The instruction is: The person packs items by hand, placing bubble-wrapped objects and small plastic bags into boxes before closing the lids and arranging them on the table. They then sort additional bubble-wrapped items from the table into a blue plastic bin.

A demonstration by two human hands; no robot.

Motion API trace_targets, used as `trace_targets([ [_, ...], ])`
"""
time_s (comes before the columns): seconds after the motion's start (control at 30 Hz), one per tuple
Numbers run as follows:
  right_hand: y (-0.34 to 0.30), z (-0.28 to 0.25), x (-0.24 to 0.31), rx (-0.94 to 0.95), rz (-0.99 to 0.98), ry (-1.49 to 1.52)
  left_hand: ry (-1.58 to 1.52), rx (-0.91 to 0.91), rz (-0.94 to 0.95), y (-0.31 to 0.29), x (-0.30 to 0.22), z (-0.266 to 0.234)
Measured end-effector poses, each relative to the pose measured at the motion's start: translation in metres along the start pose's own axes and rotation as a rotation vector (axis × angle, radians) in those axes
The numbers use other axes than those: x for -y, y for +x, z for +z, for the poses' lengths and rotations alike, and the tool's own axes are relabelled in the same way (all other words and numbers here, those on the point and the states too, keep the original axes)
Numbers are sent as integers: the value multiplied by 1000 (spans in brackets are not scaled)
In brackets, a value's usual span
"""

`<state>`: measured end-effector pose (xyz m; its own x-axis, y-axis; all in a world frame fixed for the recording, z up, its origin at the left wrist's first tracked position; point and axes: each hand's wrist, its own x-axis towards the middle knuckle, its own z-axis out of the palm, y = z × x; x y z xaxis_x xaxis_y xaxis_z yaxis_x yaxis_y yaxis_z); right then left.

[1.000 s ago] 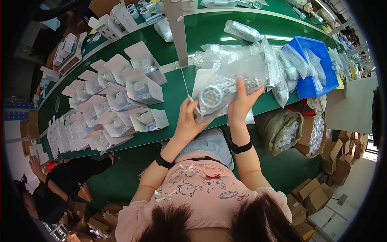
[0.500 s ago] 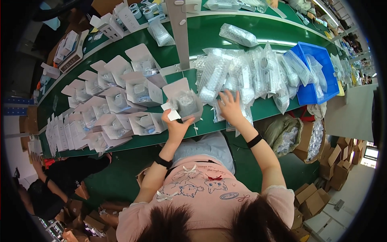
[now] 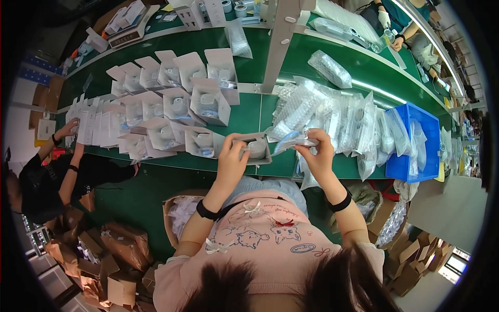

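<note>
Head view, box (image 3: 261,160) near table (image 3: 252,118) edge, space behind

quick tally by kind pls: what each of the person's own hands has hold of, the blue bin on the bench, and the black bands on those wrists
White box, at the left hand: 1
Clear packet with blue, in the right hand: 1
Blue bin: 1
Black wristbands: 2
Total: 5
</note>
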<state>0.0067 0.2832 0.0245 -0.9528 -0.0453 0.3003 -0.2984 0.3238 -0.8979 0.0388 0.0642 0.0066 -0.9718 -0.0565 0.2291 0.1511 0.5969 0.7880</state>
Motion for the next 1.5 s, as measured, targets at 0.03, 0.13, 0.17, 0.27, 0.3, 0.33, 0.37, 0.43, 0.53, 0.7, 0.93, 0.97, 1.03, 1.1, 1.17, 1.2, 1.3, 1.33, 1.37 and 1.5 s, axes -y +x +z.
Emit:
trace_targets([
  [0.03,1,4,9,-1,-3,-2,-1,7,-43,3,0,1],
  [0.13,7,18,21,312,-594,-167,-14,11,-65,11,-1,2],
  [0.17,7,25,23,456,-691,-267,-21,7,-55,13,-1,2],
  [0.27,0,47,21,579,-710,-399,-25,27,-31,17,-2,-1],
  [0.3,-1,54,16,576,-632,-409,-17,47,-41,18,-2,0],
  [0.33,0,56,14,572,-553,-418,-9,68,-51,19,-2,1],
  [0.37,-1,57,16,575,-564,-414,-5,57,-51,18,-1,2],
  [0.43,-1,55,17,558,-675,-595,-37,4,-18,19,2,11],
  [0.53,23,40,18,501,-641,-556,-48,-37,-3,24,1,13],
  [0.7,114,-18,-27,335,-223,-549,65,-2,-88,37,-9,2],
  [0.93,245,-28,-171,399,129,-1291,134,273,-43,57,-67,-66],
  [0.97,254,-25,-189,373,136,-1334,108,337,-32,60,-69,-71],
  [1.03,270,-7,-221,360,115,-1363,120,299,-80,62,-65,-75],
  [1.1,273,4,-241,447,291,-1248,119,273,-150,65,-62,-77],
  [1.17,276,5,-252,488,394,-1193,99,274,-139,70,-56,-68],
  [1.2,276,2,-241,495,357,-1122,72,281,-127,71,-54,-62],
  [1.3,271,2,-181,539,269,-971,51,300,-127,66,-54,-53],
  [1.33,268,-2,-151,542,239,-895,56,310,-112,66,-54,-50],
  [1.37,264,-8,-125,538,215,-818,59,326,-91,69,-52,-48],
  [1.5,247,-25,-84,533,340,-453,47,318,-123,72,-47,-50],
])
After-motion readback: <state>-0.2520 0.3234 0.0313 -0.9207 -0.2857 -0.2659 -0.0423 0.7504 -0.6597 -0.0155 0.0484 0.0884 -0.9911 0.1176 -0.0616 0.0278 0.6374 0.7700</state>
